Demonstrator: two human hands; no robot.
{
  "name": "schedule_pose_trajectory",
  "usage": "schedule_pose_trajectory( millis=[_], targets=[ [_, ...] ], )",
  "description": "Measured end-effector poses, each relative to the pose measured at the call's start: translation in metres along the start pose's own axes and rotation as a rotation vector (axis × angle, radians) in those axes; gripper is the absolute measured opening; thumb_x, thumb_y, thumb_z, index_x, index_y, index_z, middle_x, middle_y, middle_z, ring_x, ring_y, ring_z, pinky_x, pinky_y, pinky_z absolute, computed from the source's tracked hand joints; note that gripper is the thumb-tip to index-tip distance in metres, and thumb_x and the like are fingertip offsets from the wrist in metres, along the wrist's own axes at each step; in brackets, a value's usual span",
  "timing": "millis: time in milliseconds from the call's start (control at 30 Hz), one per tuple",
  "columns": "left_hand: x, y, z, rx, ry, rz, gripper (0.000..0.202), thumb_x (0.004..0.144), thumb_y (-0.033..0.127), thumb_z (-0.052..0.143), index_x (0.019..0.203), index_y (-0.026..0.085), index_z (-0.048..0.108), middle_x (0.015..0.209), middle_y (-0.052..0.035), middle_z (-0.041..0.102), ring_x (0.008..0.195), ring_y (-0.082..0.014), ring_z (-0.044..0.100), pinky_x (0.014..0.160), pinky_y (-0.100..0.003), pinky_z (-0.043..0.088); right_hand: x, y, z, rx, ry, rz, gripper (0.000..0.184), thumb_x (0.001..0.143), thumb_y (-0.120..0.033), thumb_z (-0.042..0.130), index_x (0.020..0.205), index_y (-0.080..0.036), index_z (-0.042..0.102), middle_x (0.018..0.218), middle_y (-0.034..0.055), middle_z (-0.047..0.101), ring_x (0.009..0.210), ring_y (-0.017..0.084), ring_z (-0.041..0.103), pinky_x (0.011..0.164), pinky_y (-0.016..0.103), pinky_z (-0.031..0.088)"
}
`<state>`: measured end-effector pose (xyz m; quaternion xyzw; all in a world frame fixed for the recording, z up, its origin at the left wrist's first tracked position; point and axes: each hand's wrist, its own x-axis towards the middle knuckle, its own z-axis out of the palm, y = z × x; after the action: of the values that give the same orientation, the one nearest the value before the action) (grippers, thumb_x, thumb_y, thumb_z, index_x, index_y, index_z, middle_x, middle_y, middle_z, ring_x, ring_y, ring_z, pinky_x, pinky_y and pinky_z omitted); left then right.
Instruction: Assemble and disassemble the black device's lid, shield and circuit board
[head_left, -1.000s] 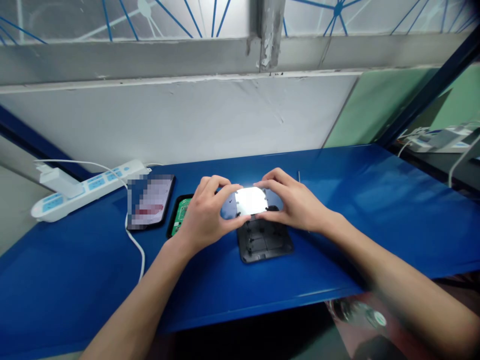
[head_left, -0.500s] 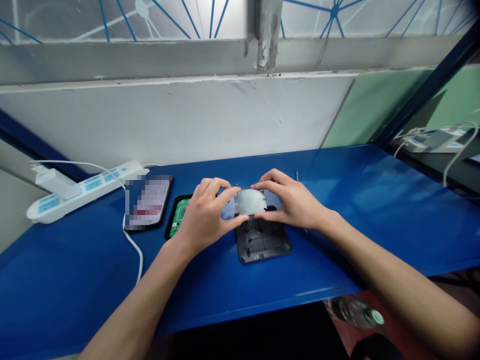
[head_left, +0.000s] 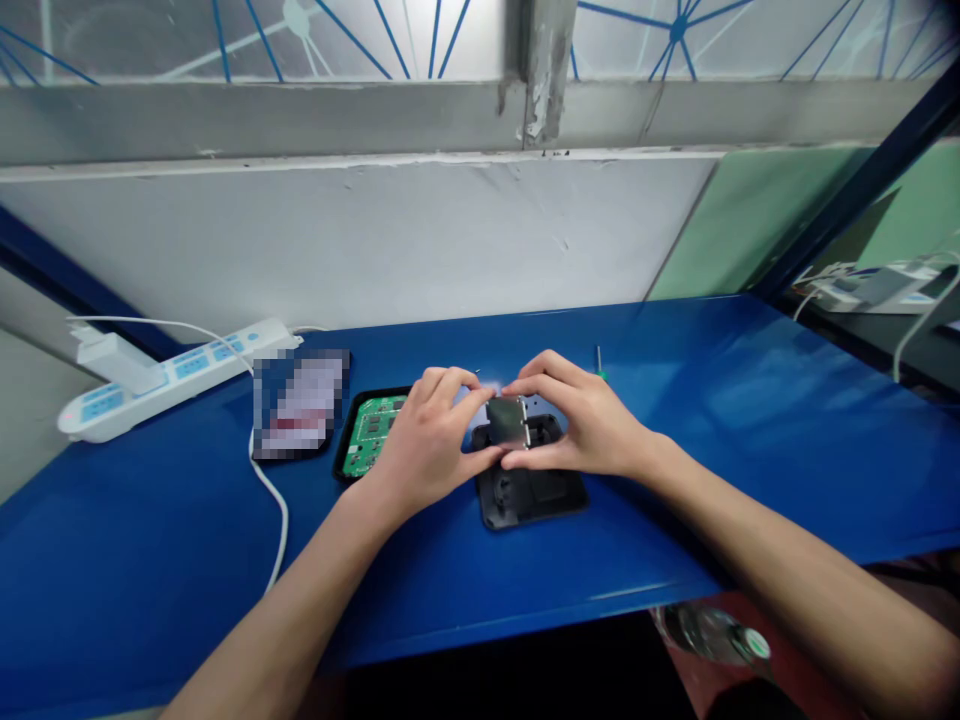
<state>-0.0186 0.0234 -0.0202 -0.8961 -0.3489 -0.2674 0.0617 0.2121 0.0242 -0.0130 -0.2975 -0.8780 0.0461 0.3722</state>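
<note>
Currently our left hand (head_left: 427, 435) and right hand (head_left: 600, 420) are both clamped on a dark metal plate (head_left: 508, 422), which we hold above a black cover (head_left: 536, 497), set back from the counter's (head_left: 720, 400) front edge. Toward the left edge we note a green circuit board (head_left: 373, 428) in a black case (head_left: 343, 455), then a phone (head_left: 300, 408); a white power strip (head_left: 187, 370) lies by the back-left corner.

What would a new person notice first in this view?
Probably the small metal plate, pinched between the left hand and right hand over a black cover. Next comes the bright green circuit board beside the left hand. The white power strip also stands out, at the back left of the blue table.
</note>
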Motion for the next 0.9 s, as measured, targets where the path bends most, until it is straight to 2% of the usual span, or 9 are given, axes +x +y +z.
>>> schedule_pose_trajectory(
  millis=[200,400,500,633,700,767,900],
  targets=[
    [0.0,0.008,0.001,-0.069,0.027,0.014,0.045,0.078,0.028,0.082,0.115,0.009,0.064,0.113,-0.0148,0.06,0.107,-0.0318,0.05,0.093,-0.045,0.05,0.0,-0.003,0.002,0.011,0.035,-0.036,0.062,0.075,-0.059,0.078,0.119,-0.019,0.063,0.102,0.0083,0.062,0.087,0.019,0.065,0.074,0.036,0.059],
    [0.001,0.011,-0.001,-0.155,0.081,-0.012,0.046,0.077,0.028,0.084,0.115,0.015,0.062,0.112,-0.0113,0.059,0.105,-0.03,0.05,0.091,-0.044,0.05,-0.002,-0.003,0.001,-0.001,0.041,-0.044,0.071,0.072,-0.064,0.078,0.123,-0.018,0.063,0.106,0.0102,0.062,0.091,0.021,0.065,0.076,0.038,0.06],
    [0.001,0.011,-0.002,-0.219,0.092,-0.086,0.051,0.075,0.028,0.087,0.119,0.019,0.062,0.11,-0.0081,0.058,0.102,-0.0273,0.049,0.09,-0.043,0.049,-0.001,-0.002,-0.001,0.02,-0.007,-0.009,0.084,0.069,-0.07,0.075,0.134,-0.02,0.056,0.116,0.0128,0.059,0.1,0.025,0.065,0.081,0.042,0.06],
    [0.002,0.011,-0.003,-0.295,0.105,-0.2,0.056,0.077,0.037,0.087,0.125,0.026,0.061,0.107,-0.0042,0.056,0.099,-0.0247,0.05,0.09,-0.042,0.048,0.0,0.001,-0.004,0.019,-0.121,0.107,0.096,0.066,-0.075,0.074,0.14,-0.02,0.049,0.125,0.0155,0.054,0.107,0.029,0.064,0.082,0.048,0.061],
    [0.002,0.012,-0.003,-0.335,0.107,-0.224,0.057,0.076,0.042,0.087,0.125,0.029,0.06,0.107,-0.0031,0.056,0.1,-0.0244,0.05,0.09,-0.041,0.048,-0.001,0.002,-0.002,0.021,-0.163,0.131,0.092,0.068,-0.074,0.074,0.139,-0.02,0.05,0.125,0.015,0.054,0.105,0.028,0.064,0.08,0.047,0.062],
    [0.002,0.012,-0.003,-0.364,0.095,-0.23,0.056,0.077,0.042,0.087,0.124,0.029,0.06,0.107,-0.0031,0.056,0.102,-0.0246,0.051,0.09,-0.042,0.048,-0.001,0.002,0.001,0.049,-0.182,0.134,0.081,0.075,-0.068,0.073,0.136,-0.021,0.052,0.122,0.0132,0.054,0.102,0.026,0.064,0.08,0.045,0.061],
    [0.002,0.012,-0.005,-0.399,0.076,-0.225,0.052,0.079,0.04,0.085,0.123,0.03,0.058,0.107,-0.0033,0.056,0.101,-0.0244,0.053,0.091,-0.044,0.048,-0.004,0.004,0.008,0.135,-0.154,0.143,0.062,0.084,-0.057,0.07,0.134,-0.024,0.052,0.119,0.0104,0.055,0.1,0.023,0.063,0.082,0.044,0.061]
  ],
)
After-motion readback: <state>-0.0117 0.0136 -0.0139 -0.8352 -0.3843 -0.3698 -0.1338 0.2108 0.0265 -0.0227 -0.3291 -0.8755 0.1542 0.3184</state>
